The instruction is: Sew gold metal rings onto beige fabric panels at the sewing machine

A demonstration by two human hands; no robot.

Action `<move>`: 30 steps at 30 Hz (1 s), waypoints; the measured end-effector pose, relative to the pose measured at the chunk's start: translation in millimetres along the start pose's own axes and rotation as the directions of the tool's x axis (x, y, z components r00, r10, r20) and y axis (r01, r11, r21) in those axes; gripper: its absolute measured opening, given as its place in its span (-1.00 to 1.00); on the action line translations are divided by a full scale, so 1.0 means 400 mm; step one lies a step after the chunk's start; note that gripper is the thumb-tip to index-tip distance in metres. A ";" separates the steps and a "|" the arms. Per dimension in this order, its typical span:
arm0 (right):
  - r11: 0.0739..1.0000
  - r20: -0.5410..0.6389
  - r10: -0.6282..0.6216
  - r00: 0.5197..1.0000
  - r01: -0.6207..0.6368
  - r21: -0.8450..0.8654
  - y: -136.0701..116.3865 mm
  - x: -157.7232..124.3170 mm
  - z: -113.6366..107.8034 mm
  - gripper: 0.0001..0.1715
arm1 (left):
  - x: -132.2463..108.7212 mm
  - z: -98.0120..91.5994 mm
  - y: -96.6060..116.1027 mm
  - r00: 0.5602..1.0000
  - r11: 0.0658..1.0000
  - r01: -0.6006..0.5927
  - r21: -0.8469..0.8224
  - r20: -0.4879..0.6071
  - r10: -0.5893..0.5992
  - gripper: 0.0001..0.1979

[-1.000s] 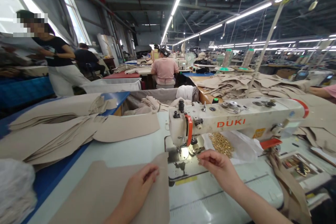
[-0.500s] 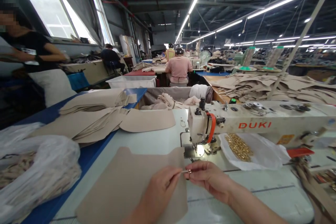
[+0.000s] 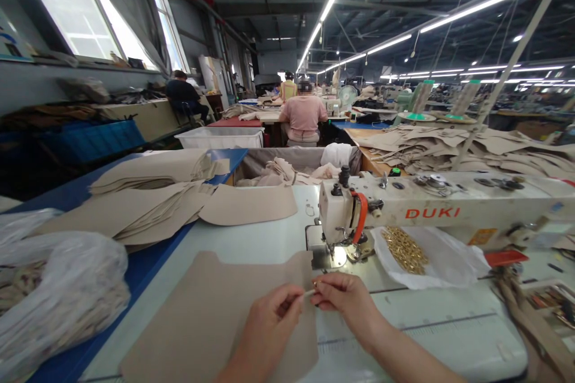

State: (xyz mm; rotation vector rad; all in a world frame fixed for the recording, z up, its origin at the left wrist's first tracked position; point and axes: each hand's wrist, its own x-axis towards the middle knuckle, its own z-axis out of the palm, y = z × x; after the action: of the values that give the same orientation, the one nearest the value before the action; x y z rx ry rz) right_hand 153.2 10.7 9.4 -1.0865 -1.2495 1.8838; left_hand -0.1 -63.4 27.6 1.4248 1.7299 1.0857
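Both hands meet low centre over the table [image 3: 449, 323], forearms coming in from the bottom edge. Left hand [image 3: 269, 326] is curled, thumb and forefinger pinching one end of a small metal piece [image 3: 311, 289]. Right hand [image 3: 348, 305] is knuckles up, fingertips pinching the other end. The piece is held between them above the right edge of the beige fabric panel [image 3: 202, 311], just in front of the sewing machine [image 3: 431, 209]. A bag of gold hardware [image 3: 404, 248] lies near, to the right.
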 end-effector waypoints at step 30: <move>0.710 0.031 -0.516 0.856 0.447 -0.545 0.037 -0.037 0.034 -0.92 | -0.016 0.055 0.005 0.999 0.999 0.041 -0.026 -0.001 -0.041 -0.78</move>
State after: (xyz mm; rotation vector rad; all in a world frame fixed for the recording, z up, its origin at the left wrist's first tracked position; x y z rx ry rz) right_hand 147.3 -12.5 2.9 -0.9837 -1.8391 1.0687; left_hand 21.2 -65.1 19.1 1.3673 1.7320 1.0835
